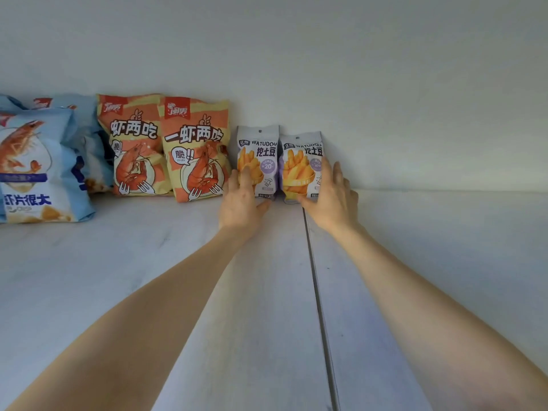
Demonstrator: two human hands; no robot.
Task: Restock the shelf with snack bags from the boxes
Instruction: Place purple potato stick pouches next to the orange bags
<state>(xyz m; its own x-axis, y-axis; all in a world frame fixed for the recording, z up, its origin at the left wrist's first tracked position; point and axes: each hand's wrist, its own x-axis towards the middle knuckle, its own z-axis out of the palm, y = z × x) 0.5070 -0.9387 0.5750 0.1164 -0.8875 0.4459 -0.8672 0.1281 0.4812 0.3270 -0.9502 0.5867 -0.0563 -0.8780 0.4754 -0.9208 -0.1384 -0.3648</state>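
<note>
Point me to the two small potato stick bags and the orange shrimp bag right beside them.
Left potato stick bag [261,145]: head view, upper front, by the printed name.
Right potato stick bag [304,151]: head view, upper front, above the pictured sticks.
Nearest orange shrimp bag [194,137]: head view, front, on the large lettering.

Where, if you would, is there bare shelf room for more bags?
Bare shelf lies right of the right potato bag and in front of the row. Left of the left potato bag, shrimp bags crowd the wall.

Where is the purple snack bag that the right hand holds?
Head view: the purple snack bag stands against the back wall, just right of centre, with its twin bag beside it on the left.
</note>
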